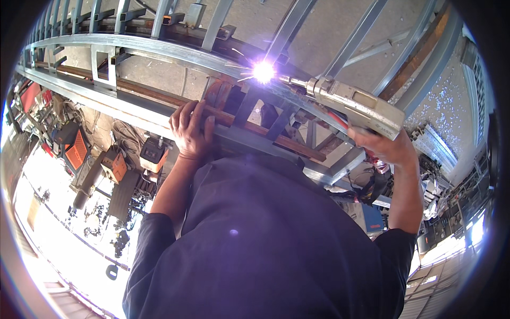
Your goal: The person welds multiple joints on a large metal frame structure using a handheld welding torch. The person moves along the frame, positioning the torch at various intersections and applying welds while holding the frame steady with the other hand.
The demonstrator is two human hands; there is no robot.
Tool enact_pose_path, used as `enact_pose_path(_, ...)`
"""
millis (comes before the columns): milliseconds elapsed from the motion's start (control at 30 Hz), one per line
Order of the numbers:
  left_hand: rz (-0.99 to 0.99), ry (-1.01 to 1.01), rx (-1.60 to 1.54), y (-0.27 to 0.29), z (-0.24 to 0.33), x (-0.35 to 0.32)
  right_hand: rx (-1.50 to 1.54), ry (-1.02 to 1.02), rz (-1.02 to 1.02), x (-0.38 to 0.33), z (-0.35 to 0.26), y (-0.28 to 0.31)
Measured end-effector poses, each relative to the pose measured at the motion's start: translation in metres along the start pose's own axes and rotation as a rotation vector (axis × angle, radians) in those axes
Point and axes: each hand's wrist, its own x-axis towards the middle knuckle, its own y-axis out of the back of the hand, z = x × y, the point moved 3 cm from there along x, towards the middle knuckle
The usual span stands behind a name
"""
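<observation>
— Holding that welding torch [357, 106] in your right hand [385, 146], how does it feel to you?

— Your right hand is closed around the rear of its pale body, right of centre in the frame, and the nozzle points left to the bright arc [264, 71] at top centre. It looks rigid and moderately heavy, probably tail-heavy from the hose at the back, so a grip well behind the nozzle, away from the heat, seems wise.

— And the left hand [190, 130]?

— Your left hand is curled over a rusty brown bar [276, 139] lying along the grey steel frame [133, 48], left of centre. Its fingers wrap the top edge, gripping it. That frame looks stiff, heavy and unyielding; its edges may be sharp and, near the arc, hot.

— Anything below?

— Orange machines [114, 165] sit on the floor at lower left.
</observation>
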Motion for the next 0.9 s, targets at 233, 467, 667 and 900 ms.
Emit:
enact_pose_path(233,0.014,0.013,0.000,-0.0014,-0.0018,-0.0017,-0.012,0.101,0.012,-0.0011,0.0019,-0.0013)
enact_pose_path(467,0.007,0.004,0.007,-0.0002,-0.0003,-0.0009,0.015,0.007,0.009,0.0001,-0.0008,-0.0023)
enact_pose_path(667,0.019,0.008,0.008,-0.0029,-0.0039,-0.0022,0.004,0.012,0.002,-0.0020,0.0021,-0.0001)
enact_pose_path(900,0.026,0.002,0.003,-0.0017,-0.0030,-0.0023,0.032,0.010,-0.004,-0.0015,-0.0014,-0.0024)
